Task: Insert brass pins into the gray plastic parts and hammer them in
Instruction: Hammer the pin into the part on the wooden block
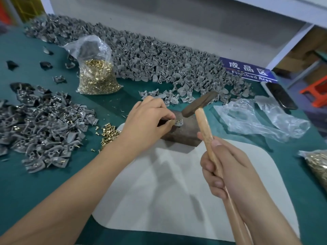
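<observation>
Meanwhile my left hand (148,119) pinched a small gray plastic part (178,123) with a brass pin in it against the dark metal block (182,133), which sat on the white pad (177,191) on the green desk (35,183). My right hand (224,170) gripped the wooden-handled hammer (200,105), its dark head poised just above the part. Loose brass pins (108,133) lay beside my left wrist; a heap of gray parts with pins (39,124) sat further left, a clear bag of brass pins (97,76) behind
</observation>
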`<state>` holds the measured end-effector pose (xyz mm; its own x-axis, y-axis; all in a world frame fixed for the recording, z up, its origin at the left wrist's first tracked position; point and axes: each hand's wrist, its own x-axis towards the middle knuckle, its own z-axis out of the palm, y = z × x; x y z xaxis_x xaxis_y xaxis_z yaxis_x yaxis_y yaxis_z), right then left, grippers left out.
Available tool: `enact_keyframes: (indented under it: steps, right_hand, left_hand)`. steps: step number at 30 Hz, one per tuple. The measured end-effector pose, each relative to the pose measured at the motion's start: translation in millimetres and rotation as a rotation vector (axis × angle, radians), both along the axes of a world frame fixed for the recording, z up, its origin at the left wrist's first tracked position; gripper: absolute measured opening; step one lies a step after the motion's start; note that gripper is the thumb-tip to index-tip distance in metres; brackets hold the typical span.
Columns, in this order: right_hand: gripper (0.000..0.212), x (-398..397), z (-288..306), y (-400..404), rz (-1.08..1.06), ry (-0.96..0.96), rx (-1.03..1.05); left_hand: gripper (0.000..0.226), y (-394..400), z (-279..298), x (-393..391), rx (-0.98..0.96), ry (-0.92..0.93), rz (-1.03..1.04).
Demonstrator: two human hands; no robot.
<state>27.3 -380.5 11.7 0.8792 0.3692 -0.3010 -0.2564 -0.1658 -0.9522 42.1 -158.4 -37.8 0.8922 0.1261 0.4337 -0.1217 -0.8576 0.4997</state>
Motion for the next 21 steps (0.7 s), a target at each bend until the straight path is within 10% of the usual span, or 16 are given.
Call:
enact_keyframes:
  steps: [21]
  right_hand:
    - [0.038, -12, 23, 2, 0.074, -0.104, -0.166]
  left_hand:
    - [0.012, -1, 8, -4, 0.084, 0.013, -0.008]
